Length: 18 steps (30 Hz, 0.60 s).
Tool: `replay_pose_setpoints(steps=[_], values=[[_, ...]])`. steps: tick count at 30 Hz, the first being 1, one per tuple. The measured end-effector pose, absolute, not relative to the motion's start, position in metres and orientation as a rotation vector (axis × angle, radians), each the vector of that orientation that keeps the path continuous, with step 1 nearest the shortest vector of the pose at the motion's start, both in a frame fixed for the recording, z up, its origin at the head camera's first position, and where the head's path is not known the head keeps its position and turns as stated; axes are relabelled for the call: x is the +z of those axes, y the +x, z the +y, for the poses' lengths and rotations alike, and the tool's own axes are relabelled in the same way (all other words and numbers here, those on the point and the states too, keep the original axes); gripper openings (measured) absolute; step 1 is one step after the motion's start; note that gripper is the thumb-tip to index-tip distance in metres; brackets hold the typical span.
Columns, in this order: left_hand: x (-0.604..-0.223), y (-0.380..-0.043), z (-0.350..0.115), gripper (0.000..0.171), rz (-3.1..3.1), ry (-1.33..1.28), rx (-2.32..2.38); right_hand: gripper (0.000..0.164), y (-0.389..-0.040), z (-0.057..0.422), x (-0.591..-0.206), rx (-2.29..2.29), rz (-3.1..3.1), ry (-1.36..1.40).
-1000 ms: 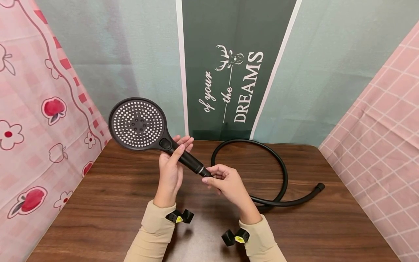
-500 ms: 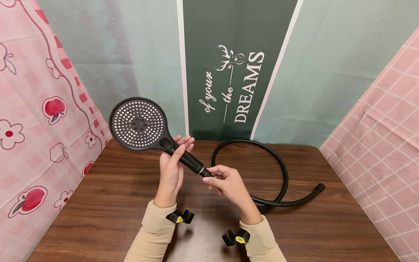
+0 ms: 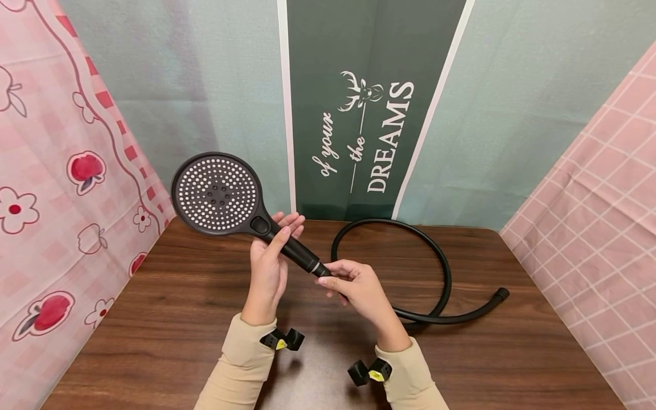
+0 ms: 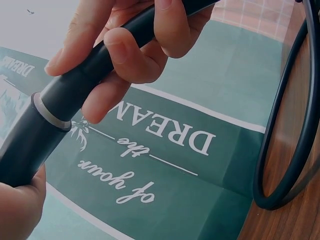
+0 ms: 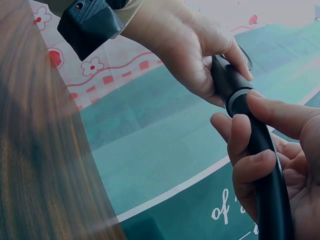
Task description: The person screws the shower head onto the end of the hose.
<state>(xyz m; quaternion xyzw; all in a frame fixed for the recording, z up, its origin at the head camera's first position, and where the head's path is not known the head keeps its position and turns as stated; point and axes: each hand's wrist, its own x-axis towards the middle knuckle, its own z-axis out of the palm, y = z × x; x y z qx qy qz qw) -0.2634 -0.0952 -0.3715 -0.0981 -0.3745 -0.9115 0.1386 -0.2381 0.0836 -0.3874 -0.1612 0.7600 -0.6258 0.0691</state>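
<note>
A black shower head with white nozzles is raised above the table, its face toward the head camera. My left hand holds its handle, thumb across the front and fingers behind. At the handle's lower end, my right hand pinches the black connector of the shower hose between thumb and fingers. A pale ring shows where connector and handle meet. In the right wrist view, the curled fingers go round the hose below the connector. How far the thread is screwed in is hidden.
The hose loops over the brown wooden table, its free end lying at the right. A green printed cloth hangs behind. Pink cloths stand at the left and right.
</note>
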Motion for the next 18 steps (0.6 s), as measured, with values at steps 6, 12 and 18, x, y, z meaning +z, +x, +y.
replay_pose_setpoints(steps=[6, 12, 18], values=[[-0.3715, -0.2634, -0.0950, 0.026, -1.075, -0.291, -2.636, 0.026, -0.2381, 0.0836, -0.3871, -1.873, 2.287, -0.475], [-0.3715, -0.2630, -0.0949, 0.024, -1.069, -0.294, -2.638, 0.025, -0.2378, 0.0833, -0.3860, -1.865, 2.278, -0.468], [-0.3716, -0.2628, -0.0949, 0.025, -1.072, -0.297, -2.638, 0.024, -0.2378, 0.0832, -0.3863, -1.866, 2.278, -0.476]])
